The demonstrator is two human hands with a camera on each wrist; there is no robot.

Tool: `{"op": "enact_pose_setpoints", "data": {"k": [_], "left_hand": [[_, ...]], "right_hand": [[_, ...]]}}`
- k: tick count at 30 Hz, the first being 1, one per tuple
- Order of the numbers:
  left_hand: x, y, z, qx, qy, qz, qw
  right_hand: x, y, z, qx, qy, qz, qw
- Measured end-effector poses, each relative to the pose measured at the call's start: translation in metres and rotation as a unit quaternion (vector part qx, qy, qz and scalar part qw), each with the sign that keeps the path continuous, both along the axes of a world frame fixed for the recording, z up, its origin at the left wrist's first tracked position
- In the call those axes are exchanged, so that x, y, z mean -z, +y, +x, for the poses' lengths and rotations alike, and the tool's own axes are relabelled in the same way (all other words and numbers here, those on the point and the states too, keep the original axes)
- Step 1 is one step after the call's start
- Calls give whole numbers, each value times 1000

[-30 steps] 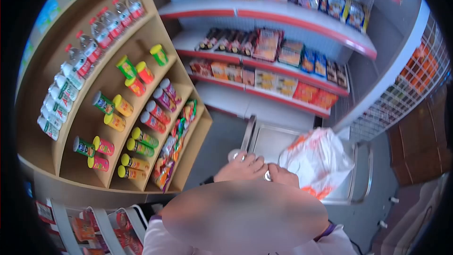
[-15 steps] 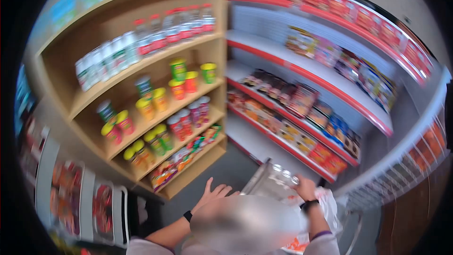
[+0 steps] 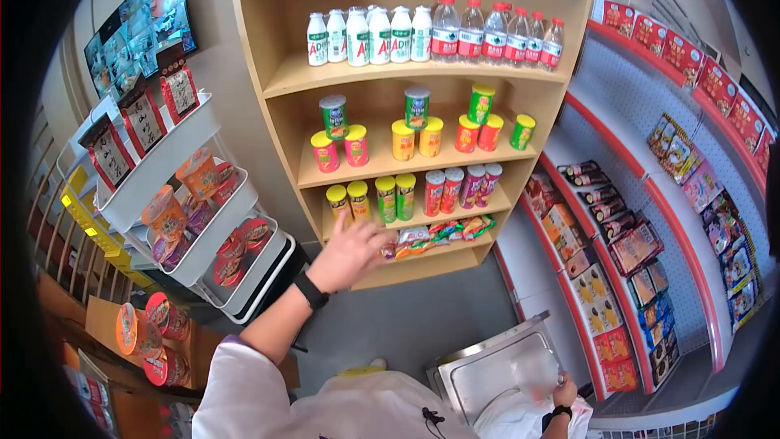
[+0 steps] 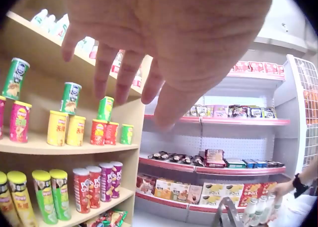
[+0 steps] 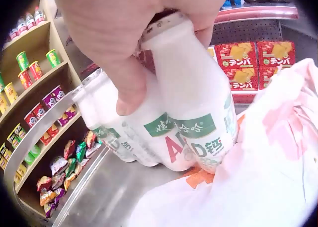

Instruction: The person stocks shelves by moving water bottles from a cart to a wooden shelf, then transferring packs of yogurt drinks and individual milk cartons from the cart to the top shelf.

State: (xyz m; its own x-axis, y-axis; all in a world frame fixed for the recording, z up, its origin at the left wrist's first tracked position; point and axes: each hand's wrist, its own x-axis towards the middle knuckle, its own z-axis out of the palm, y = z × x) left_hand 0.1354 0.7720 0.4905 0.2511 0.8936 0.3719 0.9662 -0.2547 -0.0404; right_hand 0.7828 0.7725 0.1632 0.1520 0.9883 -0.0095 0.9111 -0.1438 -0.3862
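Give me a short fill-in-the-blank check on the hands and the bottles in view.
1. The held bottles in the right hand are mostly ____ in colour.
2. The left hand holds ____.
3. On the wooden shelf, head view, clear bottles stand to the ____ of white bottles.
4. Those clear bottles have ____ caps.
Missing words: white; nothing; right; red.

Left forearm (image 3: 275, 327) is stuck way out front, the left hand (image 3: 351, 254) just hanging midair, fingers (image 4: 104, 70) kinda spread. Meanwhile I'm seeing the right hand (image 5: 117, 33) down low, thumb (image 5: 131, 90) and fingers curled in a grip.
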Motion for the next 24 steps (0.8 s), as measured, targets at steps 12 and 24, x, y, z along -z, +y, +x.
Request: {"op": "enact_pose_setpoints", "data": {"k": [12, 24], "left_hand": [[-129, 90, -60, -90, 77, 164, 979], [-235, 304, -149, -233, 208, 301, 901]], "right_hand": [[-67, -5, -80, 10, -113, 145, 983], [-126, -28, -303, 3, 169, 238, 957]]}}
